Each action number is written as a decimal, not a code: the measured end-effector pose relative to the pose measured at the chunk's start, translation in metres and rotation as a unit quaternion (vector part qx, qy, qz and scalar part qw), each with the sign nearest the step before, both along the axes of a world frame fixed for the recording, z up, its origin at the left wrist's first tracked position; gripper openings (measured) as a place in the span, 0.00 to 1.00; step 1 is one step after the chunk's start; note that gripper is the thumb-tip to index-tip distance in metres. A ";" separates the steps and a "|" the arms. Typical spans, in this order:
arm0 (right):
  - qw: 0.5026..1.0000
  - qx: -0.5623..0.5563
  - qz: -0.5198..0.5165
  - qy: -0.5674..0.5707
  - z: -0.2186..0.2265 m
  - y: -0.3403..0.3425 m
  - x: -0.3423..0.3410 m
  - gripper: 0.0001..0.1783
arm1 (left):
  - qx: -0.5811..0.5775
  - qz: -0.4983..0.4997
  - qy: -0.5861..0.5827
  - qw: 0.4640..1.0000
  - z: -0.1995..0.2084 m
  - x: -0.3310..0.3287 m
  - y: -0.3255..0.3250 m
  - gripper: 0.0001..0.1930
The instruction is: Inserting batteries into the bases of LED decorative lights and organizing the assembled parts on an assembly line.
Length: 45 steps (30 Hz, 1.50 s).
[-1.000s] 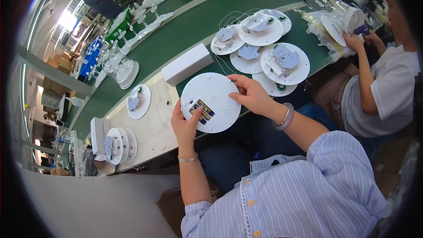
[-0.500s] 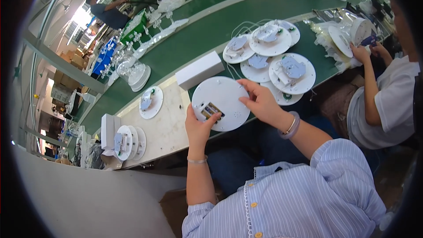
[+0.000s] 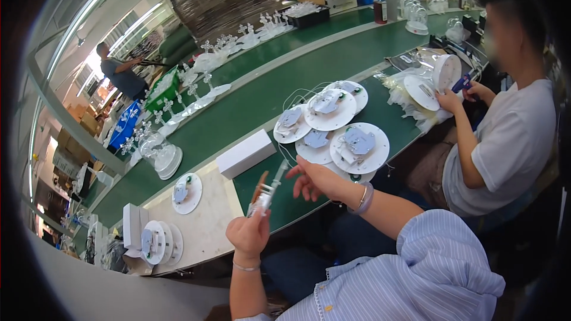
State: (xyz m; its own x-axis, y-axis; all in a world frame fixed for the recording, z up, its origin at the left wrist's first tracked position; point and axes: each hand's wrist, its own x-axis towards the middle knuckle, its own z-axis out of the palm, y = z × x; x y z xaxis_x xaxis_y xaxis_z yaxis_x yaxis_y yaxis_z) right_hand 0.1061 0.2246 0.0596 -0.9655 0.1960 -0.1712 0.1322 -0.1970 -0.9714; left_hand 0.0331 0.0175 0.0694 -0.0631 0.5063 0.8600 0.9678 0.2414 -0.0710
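Note:
My left hand (image 3: 248,235) grips the lower edge of a round white disc (image 3: 275,185), which is tilted so that it shows nearly edge-on. A brownish part and small white pieces stand out from its left side. Just right of the disc, my right hand (image 3: 315,179) is open, fingers spread and apart from it. Beyond that hand lies a pile of similar white discs (image 3: 376,148) with grey-blue plates and thin wires. A single disc (image 3: 193,201) rests on the pale board (image 3: 214,226). Several more discs (image 3: 174,244) stand on edge at the board's left end.
A long white box (image 3: 245,154) lies behind my hands. Another white box (image 3: 132,226) stands at the left. Across the green bench (image 3: 250,104) are clear domes (image 3: 160,157) and clear branching pieces. On my right, a co-worker (image 3: 502,122) handles white discs beside plastic wrapping.
The disc has turned from face-on to nearly edge-on. My right hand has let go of it and opened. My view has tilted up, showing more of the room.

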 end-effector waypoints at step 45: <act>0.940 -0.254 -0.155 0.169 0.031 0.128 0.051 0.15 | 0.103 0.039 -0.542 0.833 -0.075 -0.035 -0.004 0.05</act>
State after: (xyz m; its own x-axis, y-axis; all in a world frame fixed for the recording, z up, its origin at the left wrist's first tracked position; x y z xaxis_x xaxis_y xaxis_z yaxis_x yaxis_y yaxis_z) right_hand 0.1569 0.3529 0.0906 -0.8915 0.4529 -0.0128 -0.3071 -0.6248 -0.7179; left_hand -0.0015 0.0133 -0.0056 -0.8847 0.3134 0.3449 0.4179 0.2060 0.8848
